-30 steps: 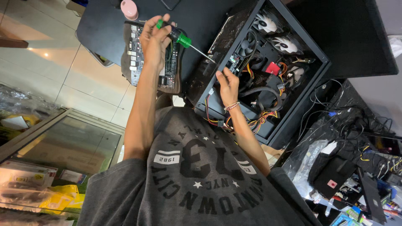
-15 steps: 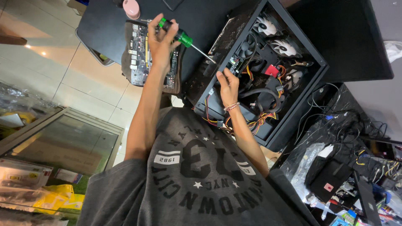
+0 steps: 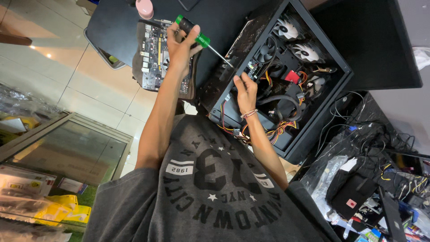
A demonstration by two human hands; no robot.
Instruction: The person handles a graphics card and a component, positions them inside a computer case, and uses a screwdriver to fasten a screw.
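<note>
Fingers of left hand (image 3: 181, 45) grip screwdriver (image 3: 193, 32); right hand (image 3: 245, 92) pinches inside computer case (image 3: 313, 130).

Computer case (image 3: 313, 80): lay open on the table (image 3: 116, 22), at the picture's right.
Fans (image 3: 295, 42): sat inside the case, toward its upper end.
Cables (image 3: 268, 130): spilled out of the case's lower end.
Circuit board (image 3: 152, 54): lay on the table, left of the case.
Screwdriver (image 3: 199, 38): was held above the board, tip at the case edge.
Round container (image 3: 144, 8): stood behind the board, possibly touching it.
Clutter of wires (image 3: 380, 188): lay at lower right.
</note>
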